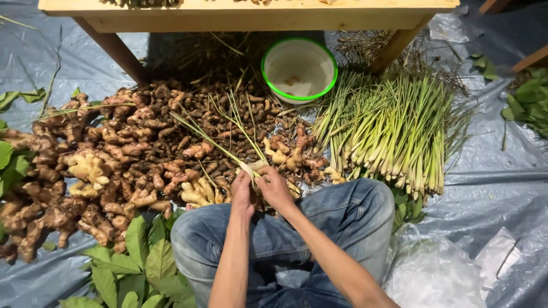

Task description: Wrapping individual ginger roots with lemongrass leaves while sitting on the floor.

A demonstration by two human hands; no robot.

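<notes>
Both hands, left hand (242, 191) and right hand (274, 188), grasp lemongrass stalks (251, 169) above grey tarpaulin (502, 188).

Roots, leaves and a bowl on a tarp
Brown knobbly ginger roots (114, 154) heap left; a green-rimmed white bowl (299, 68) sits beneath the pale wooden desk (245, 14); broad green leaves (137, 262) lie on grey plastic sheeting (496, 188).

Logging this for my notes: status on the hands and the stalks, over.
Left hand and right hand both shut on a few lemongrass stalks, held together over the knees. Pile of roots directly ahead. Nothing blocking.
</notes>
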